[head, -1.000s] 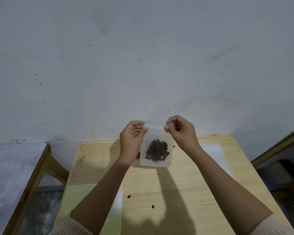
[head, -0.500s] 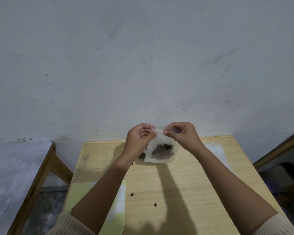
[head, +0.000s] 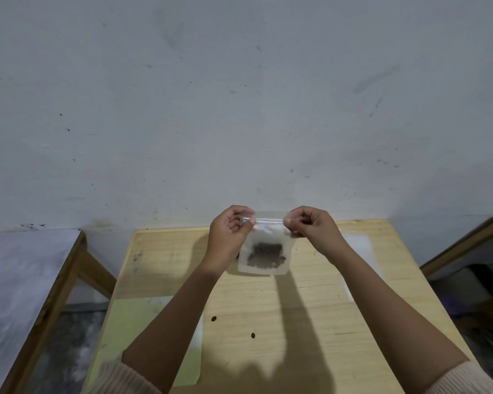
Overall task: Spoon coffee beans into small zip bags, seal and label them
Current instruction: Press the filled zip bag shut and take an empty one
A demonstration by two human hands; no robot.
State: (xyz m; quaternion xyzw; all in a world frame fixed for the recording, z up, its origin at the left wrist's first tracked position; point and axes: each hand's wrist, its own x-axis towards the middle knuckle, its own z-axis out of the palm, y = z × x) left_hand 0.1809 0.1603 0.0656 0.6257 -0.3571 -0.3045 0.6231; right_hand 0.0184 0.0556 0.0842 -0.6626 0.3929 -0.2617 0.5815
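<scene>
Mid-frame, left hand [head: 227,236] and right hand [head: 310,227] each pinch a top corner of the zip bag [head: 265,251], coffee beans [head: 265,255] blurred inside, above the wooden table [head: 310,322].

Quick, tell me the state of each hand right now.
Left hand: closed, pinching the top left corner of the zip bag.
Right hand: closed, pinching the top right corner of the same bag.

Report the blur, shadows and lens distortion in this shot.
Head view: the coffee beans in the zip bag smear into a dark blur, while the loose beans on the table look crisp. The left hand and right hand, pinching the bag's top corners, cast dark shadows on the tabletop. The light is dim, and the wide lens stretches the forearms near the bottom edge.
</scene>
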